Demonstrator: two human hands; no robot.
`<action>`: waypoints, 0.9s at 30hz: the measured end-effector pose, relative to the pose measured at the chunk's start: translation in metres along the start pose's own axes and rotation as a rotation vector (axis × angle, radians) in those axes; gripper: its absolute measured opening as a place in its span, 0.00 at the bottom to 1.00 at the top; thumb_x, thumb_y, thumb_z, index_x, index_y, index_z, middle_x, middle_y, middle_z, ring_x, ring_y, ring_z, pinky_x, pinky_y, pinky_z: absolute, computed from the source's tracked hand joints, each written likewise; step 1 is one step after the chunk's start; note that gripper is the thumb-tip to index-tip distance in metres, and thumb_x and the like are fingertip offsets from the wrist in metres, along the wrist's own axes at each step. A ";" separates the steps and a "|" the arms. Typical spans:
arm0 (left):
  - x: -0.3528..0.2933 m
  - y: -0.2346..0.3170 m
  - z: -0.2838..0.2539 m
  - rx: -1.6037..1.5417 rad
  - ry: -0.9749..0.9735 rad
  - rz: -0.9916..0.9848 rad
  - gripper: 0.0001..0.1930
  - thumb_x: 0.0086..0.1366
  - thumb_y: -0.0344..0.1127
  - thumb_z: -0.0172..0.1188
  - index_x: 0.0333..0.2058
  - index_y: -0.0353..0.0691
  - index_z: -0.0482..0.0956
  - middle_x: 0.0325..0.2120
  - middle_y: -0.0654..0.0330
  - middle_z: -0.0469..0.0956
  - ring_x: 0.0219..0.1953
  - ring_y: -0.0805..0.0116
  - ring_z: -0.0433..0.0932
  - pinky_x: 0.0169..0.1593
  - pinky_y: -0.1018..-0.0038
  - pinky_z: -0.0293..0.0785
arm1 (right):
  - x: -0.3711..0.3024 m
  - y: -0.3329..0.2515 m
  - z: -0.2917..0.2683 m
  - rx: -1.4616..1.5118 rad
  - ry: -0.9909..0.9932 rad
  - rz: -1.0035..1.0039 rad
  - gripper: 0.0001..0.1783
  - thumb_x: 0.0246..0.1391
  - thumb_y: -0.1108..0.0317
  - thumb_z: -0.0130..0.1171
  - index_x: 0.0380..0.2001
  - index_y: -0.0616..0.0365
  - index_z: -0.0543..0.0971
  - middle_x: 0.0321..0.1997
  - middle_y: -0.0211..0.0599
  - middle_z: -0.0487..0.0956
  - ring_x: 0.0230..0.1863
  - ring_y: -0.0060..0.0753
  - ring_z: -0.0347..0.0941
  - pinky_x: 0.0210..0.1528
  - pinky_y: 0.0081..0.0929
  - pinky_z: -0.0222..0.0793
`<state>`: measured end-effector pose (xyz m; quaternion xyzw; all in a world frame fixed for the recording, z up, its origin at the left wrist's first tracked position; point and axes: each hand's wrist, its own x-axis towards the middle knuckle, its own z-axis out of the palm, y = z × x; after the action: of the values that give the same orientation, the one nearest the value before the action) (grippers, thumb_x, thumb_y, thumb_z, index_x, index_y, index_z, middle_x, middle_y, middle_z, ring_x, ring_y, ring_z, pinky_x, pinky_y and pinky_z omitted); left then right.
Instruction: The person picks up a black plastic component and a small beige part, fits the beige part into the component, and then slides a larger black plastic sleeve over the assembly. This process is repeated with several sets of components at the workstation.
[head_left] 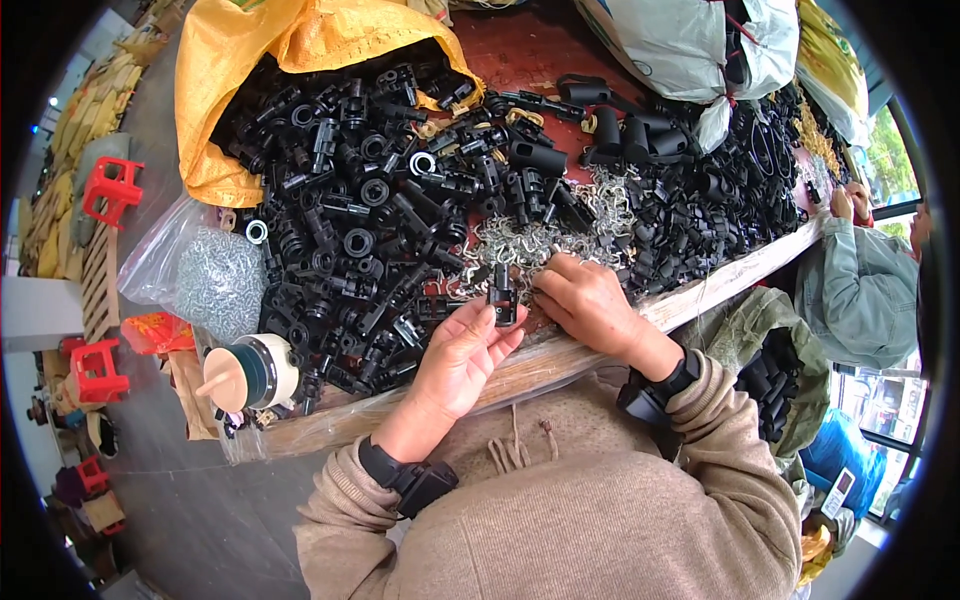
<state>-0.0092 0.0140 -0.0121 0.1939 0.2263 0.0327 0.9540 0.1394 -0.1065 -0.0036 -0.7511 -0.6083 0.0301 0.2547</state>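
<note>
My left hand (463, 360) holds a black plastic fitting (503, 297) upright between thumb and fingers, close to the table's front edge. Just to its right, my right hand (590, 303) has its fingers curled and pinched at the near side of a heap of small silvery metal clips (515, 243). Whatever is between those fingertips is hidden. A large pile of similar black fittings (350, 240) spreads to the left and behind. On the right lies a heap of smaller black plastic pieces (690, 220).
A wooden edge (530, 372) runs along the table front. At left stand a bag of small screws (220, 285) and a lidded cup (245, 375). A yellow sack (225, 90) sits behind the fittings, a white sack (670, 50) farther right. Another person (860, 280) works at the far right.
</note>
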 end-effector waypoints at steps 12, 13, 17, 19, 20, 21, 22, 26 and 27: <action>0.001 -0.003 0.003 0.021 -0.036 0.047 0.12 0.57 0.35 0.50 0.39 0.38 0.68 0.38 0.56 0.71 0.44 0.66 0.68 0.48 0.72 0.64 | -0.001 -0.003 0.002 0.689 0.116 0.422 0.07 0.47 0.68 0.51 0.26 0.61 0.68 0.21 0.30 0.70 0.18 0.22 0.65 0.18 0.17 0.59; 0.002 -0.004 0.005 0.022 -0.040 0.048 0.12 0.57 0.35 0.50 0.39 0.38 0.68 0.38 0.56 0.71 0.44 0.66 0.68 0.48 0.72 0.64 | -0.002 -0.006 0.002 0.924 0.144 0.500 0.07 0.48 0.68 0.51 0.26 0.61 0.69 0.21 0.29 0.70 0.18 0.19 0.64 0.18 0.15 0.59; 0.004 -0.007 0.011 0.033 -0.051 0.092 0.12 0.57 0.35 0.50 0.38 0.37 0.69 0.38 0.56 0.71 0.43 0.68 0.68 0.48 0.73 0.63 | -0.004 -0.023 0.005 1.432 0.205 0.671 0.07 0.50 0.67 0.50 0.26 0.61 0.69 0.21 0.27 0.70 0.17 0.14 0.62 0.18 0.11 0.57; 0.005 -0.007 0.013 0.058 -0.070 0.146 0.12 0.57 0.35 0.50 0.38 0.37 0.70 0.37 0.56 0.71 0.42 0.69 0.69 0.48 0.74 0.63 | -0.005 -0.028 0.006 1.503 0.220 0.715 0.06 0.49 0.68 0.50 0.26 0.60 0.69 0.20 0.28 0.69 0.16 0.15 0.61 0.18 0.11 0.57; 0.006 -0.007 0.013 0.071 -0.078 0.172 0.11 0.57 0.35 0.50 0.37 0.37 0.70 0.37 0.56 0.72 0.42 0.69 0.69 0.49 0.74 0.63 | -0.006 -0.028 0.007 1.505 0.221 0.718 0.06 0.49 0.68 0.50 0.26 0.60 0.69 0.20 0.28 0.69 0.16 0.15 0.61 0.18 0.11 0.57; 0.006 -0.007 0.014 0.071 -0.076 0.169 0.11 0.57 0.35 0.50 0.37 0.37 0.70 0.37 0.56 0.72 0.42 0.69 0.69 0.49 0.74 0.63 | -0.007 -0.027 0.008 1.477 0.190 0.683 0.06 0.49 0.68 0.50 0.26 0.60 0.69 0.20 0.28 0.69 0.16 0.14 0.61 0.18 0.11 0.57; 0.007 -0.006 0.015 0.062 -0.074 0.183 0.11 0.57 0.34 0.50 0.38 0.36 0.70 0.37 0.57 0.72 0.42 0.70 0.69 0.48 0.75 0.63 | -0.008 -0.025 0.009 1.449 0.159 0.649 0.06 0.49 0.68 0.50 0.26 0.61 0.69 0.20 0.28 0.69 0.17 0.14 0.61 0.18 0.11 0.57; 0.005 -0.005 0.015 0.046 -0.071 0.201 0.10 0.56 0.32 0.51 0.38 0.36 0.70 0.35 0.60 0.72 0.40 0.71 0.70 0.47 0.77 0.64 | -0.010 -0.019 0.006 1.399 0.020 0.614 0.07 0.50 0.69 0.50 0.26 0.61 0.69 0.20 0.28 0.69 0.17 0.14 0.61 0.17 0.11 0.57; 0.005 -0.005 0.015 0.048 -0.074 0.198 0.10 0.56 0.32 0.51 0.38 0.36 0.70 0.35 0.60 0.73 0.40 0.71 0.70 0.46 0.76 0.64 | -0.009 -0.017 0.004 1.387 -0.036 0.608 0.07 0.50 0.69 0.50 0.26 0.61 0.69 0.20 0.28 0.69 0.17 0.14 0.61 0.17 0.11 0.57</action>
<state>0.0014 0.0052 -0.0036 0.2393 0.1711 0.1142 0.9489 0.1204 -0.1113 -0.0025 -0.5529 -0.2203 0.4869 0.6393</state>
